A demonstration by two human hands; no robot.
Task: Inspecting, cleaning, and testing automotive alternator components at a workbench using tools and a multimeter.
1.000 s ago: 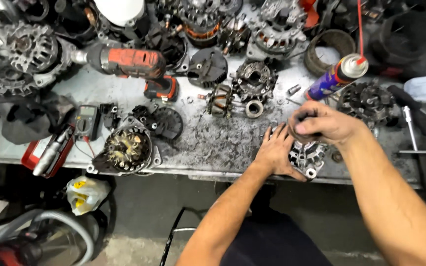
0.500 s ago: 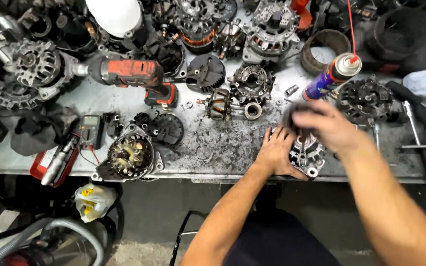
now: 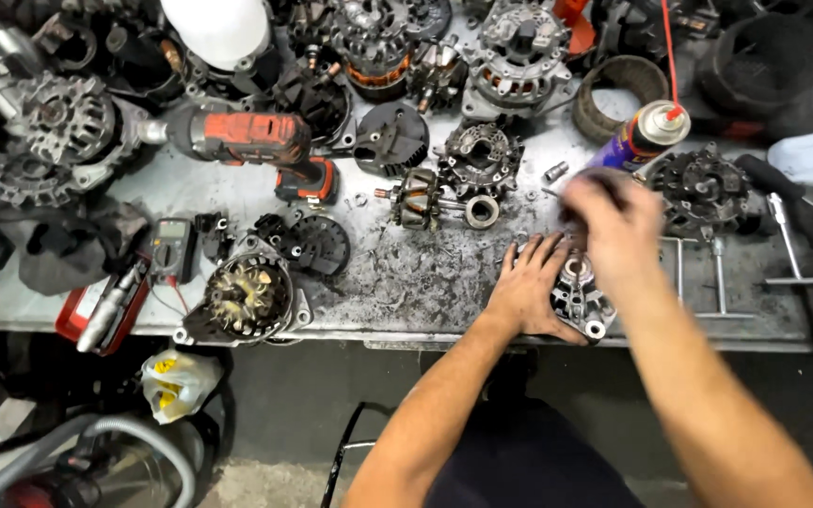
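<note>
My left hand [image 3: 527, 287] lies flat, fingers spread, steadying the alternator housing [image 3: 581, 299] at the workbench [image 3: 237, 198] front edge. My right hand [image 3: 613, 221] hovers blurred over it; I cannot tell its grip. 1 spray can [image 3: 640, 139] stands just behind.

A strip of bare, grit-dusted grey metal workbench [image 3: 397, 282] lay open at the near edge, left of the person's left hand [image 3: 529, 287], which rested flat beside a silver cast alternator housing [image 3: 581, 299]. The right hand [image 3: 613, 221], blurred, hovered above that housing. Far passage was crowded: a copper-wound rotor [image 3: 416, 198], a red-and-black cordless drill [image 3: 256, 141] and a blue spray can [image 3: 637, 136] stood in the way.
</note>
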